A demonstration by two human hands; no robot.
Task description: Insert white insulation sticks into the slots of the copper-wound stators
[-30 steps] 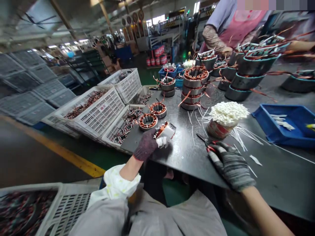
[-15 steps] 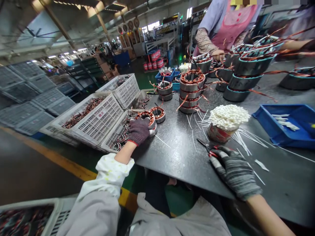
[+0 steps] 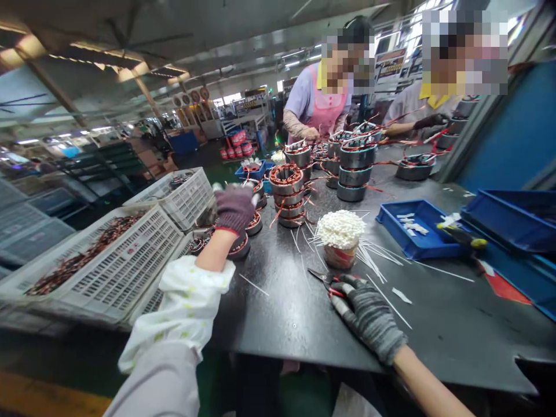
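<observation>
My left hand (image 3: 235,208), in a dark purple knit glove with pale fingertips, is raised above the near wound stators, fingers apart and slightly blurred. Below its wrist sits a stator ring (image 3: 240,250) with copper windings, partly covered by the arm. Just beyond is another low stator (image 3: 254,223), and a small stack (image 3: 260,197) stands behind the fingers; whether they touch it I cannot tell. My right hand (image 3: 371,315), in a grey striped glove, rests on the table, closed around red-handled scissors (image 3: 322,277) whose dark blades point left.
White tie strips fill a tub (image 3: 341,255); loose strips lie around it. Taller stator stacks (image 3: 289,197) stand behind. Blue trays (image 3: 417,252) are at right, white crates (image 3: 121,272) at left. Two co-workers (image 3: 319,110) work across the table (image 3: 278,313).
My view has swung right and up. My left hand has come off the near stator ring and moved farther over the table. My right hand stays on the scissors.
</observation>
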